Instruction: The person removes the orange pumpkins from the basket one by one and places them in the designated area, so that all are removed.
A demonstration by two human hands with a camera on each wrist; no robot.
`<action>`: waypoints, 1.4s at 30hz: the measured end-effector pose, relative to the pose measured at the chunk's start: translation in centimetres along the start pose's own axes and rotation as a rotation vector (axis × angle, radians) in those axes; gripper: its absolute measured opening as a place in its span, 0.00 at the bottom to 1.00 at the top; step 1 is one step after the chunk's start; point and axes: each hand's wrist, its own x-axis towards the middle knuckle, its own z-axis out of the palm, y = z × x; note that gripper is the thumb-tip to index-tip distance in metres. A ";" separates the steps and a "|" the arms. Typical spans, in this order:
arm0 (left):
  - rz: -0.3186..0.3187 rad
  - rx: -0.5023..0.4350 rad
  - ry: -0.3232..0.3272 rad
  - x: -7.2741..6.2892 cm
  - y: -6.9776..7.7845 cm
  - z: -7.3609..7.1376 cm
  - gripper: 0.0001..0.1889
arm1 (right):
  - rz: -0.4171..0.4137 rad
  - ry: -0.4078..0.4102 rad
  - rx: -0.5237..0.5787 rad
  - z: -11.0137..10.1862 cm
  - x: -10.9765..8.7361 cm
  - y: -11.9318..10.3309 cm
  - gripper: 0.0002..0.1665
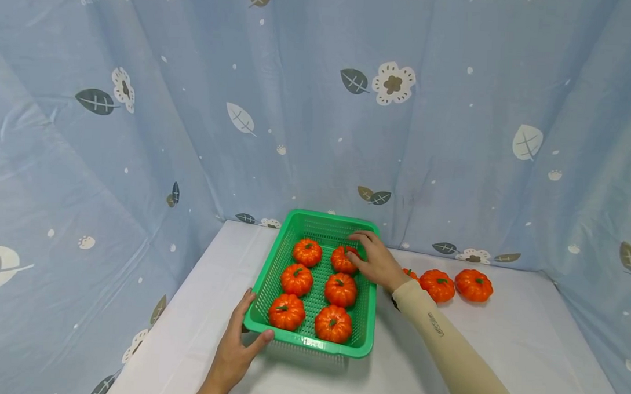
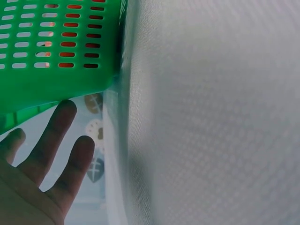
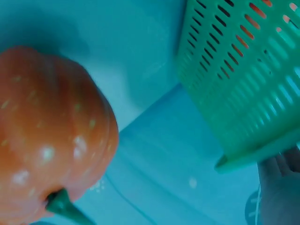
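Right fingers (image 1: pixel 366 240) by pumpkin (image 1: pixel 340 260), green basket (image 1: pixel 341 350)

blue curtain (image 1: pixel 318 127) | leaf prints (image 1: pixel 354 80), flower prints (image 1: pixel 393 84) | white table (image 1: pixel 185 343) in front

A slotted green basket (image 1: pixel 331 348) holds six ribbed orange pumpkins (image 1: pixel 297 279) in two columns of three; three more pumpkins (image 1: pixel 437 286) sit to its right.

Left hand (image 2: pixel 28 180), green slotted basket (image 2: pixel 56 82), white surface (image 2: pixel 211 117)
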 end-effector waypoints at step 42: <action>0.155 0.500 -0.068 1.2 1.8 -1.9 0.49 | 0.302 0.350 -0.136 -10.5 -15.8 7.5 0.35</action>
